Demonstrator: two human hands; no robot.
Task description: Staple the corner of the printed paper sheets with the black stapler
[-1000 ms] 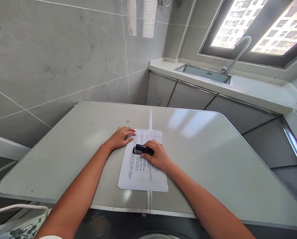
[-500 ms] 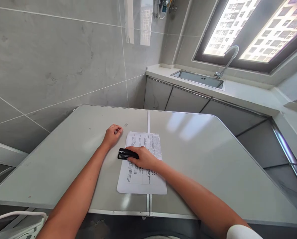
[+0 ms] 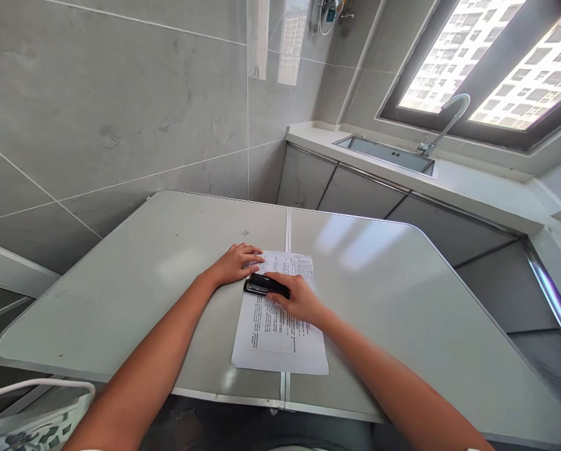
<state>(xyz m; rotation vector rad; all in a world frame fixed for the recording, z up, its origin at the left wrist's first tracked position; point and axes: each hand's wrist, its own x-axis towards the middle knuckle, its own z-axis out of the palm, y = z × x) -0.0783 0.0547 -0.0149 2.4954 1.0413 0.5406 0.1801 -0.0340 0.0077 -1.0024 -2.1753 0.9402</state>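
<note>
My right fingers [image 3: 279,277] are clamped round one end of the stapler [image 3: 257,285], its other end just beside my slightly parted left fingers [image 3: 251,257] on the paper [image 3: 280,341], and it should handle light, stiff and smooth, best gripped along its sides.

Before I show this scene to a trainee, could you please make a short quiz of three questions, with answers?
1. Which hand is holding the stapler?
2. True or false: the paper bears printed text.
3. Which of these is nearest to the left hand? a) the sink; b) the stapler; c) the tap.

Key:
1. The right hand.
2. True.
3. b.
</note>
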